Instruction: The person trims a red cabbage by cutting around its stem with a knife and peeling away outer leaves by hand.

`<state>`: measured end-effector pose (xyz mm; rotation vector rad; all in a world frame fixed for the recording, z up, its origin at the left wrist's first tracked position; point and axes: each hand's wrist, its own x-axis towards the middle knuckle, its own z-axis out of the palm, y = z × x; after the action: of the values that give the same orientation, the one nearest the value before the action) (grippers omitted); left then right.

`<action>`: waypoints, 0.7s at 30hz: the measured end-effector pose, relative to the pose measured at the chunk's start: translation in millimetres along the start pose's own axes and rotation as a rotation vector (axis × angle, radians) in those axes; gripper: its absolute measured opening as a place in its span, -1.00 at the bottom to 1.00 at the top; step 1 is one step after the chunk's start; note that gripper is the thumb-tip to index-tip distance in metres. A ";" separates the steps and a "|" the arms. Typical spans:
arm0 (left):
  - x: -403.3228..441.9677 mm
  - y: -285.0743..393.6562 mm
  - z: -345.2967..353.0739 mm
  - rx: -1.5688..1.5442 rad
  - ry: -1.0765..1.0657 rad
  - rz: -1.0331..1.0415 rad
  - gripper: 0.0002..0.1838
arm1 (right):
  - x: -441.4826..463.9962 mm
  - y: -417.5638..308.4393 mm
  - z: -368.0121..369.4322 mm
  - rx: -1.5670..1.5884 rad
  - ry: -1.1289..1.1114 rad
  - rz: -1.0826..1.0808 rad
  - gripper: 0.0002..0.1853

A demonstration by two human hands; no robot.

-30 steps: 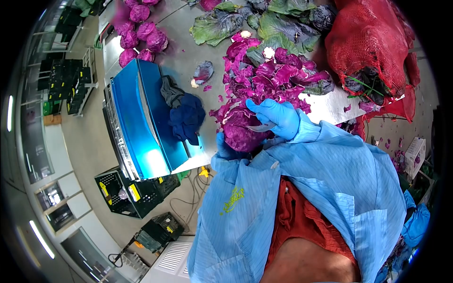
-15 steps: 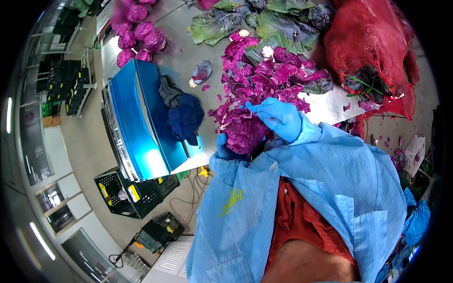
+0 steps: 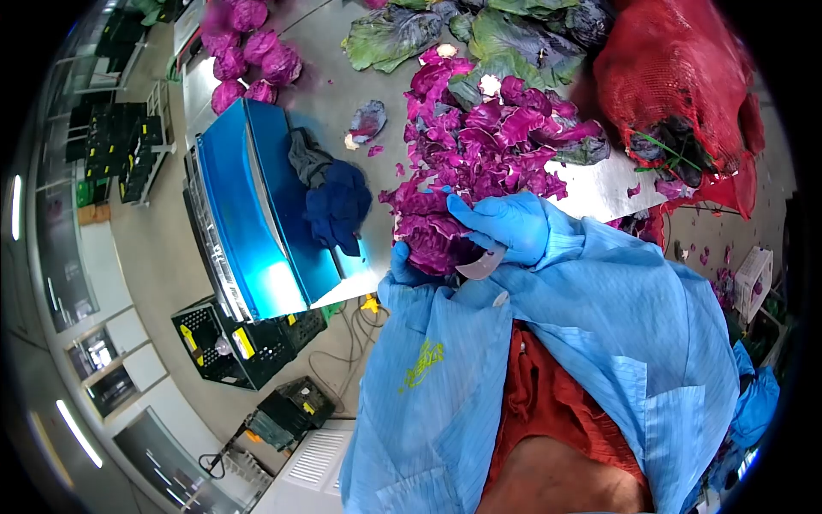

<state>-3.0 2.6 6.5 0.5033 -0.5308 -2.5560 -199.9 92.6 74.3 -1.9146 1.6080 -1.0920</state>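
A red cabbage head (image 3: 432, 243) is held in front of my body at the table's near edge. My left hand (image 3: 404, 267), in a blue glove, is closed round its lower left side; most of its fingers are hidden. My gloved right hand (image 3: 512, 226) is at the cabbage's right side, closed on a knife (image 3: 481, 265) whose short pale blade points down beneath the hand. Its handle is hidden in the palm. Just beyond the cabbage lies a heap of torn purple leaves (image 3: 488, 137).
Peeled red cabbages (image 3: 281, 64) sit at the table's far left. A blue box-like unit (image 3: 265, 214) and a dark blue cloth (image 3: 338, 206) lie left of my hands. Green outer leaves (image 3: 394, 38) are at the back; a red net sack (image 3: 672, 73) stands at right. Black crates (image 3: 244, 347) stand below.
My right hand has turned and moved slightly down, and the knife blade now shows beneath it. The cabbage sits tilted a little differently in my left hand.
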 end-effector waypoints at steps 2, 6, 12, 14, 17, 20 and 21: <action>3.3 7.5 11.1 0.009 0.014 0.013 0.05 | 0.7 2.2 -1.9 -0.075 -0.175 0.004 -0.43; 5.7 10.6 11.9 0.035 0.014 0.013 0.05 | -3.6 8.2 7.5 -0.109 -0.263 0.011 -0.38; 8.1 12.2 8.8 0.056 0.003 -0.001 0.05 | 0.1 0.0 -4.3 -0.117 -0.302 0.053 -0.38; 7.6 12.6 8.7 0.058 0.002 -0.005 0.05 | 8.6 -6.7 -14.5 0.071 -0.408 0.250 -0.39; 8.1 13.5 8.7 0.068 0.000 -0.007 0.04 | 22.0 -10.3 -19.0 0.258 -0.523 0.434 -0.41; 7.8 15.1 7.5 0.076 0.007 -0.007 0.04 | 1.4 -0.1 -2.6 -0.046 -0.319 0.105 -0.43; 8.1 15.3 8.5 0.079 0.005 -0.012 0.04 | 3.5 -2.1 -5.2 -0.060 -0.228 0.080 -0.42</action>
<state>-7.7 -11.6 18.7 0.5413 -0.6307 -2.5522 -202.6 90.6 80.1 -1.9166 1.5897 -0.7708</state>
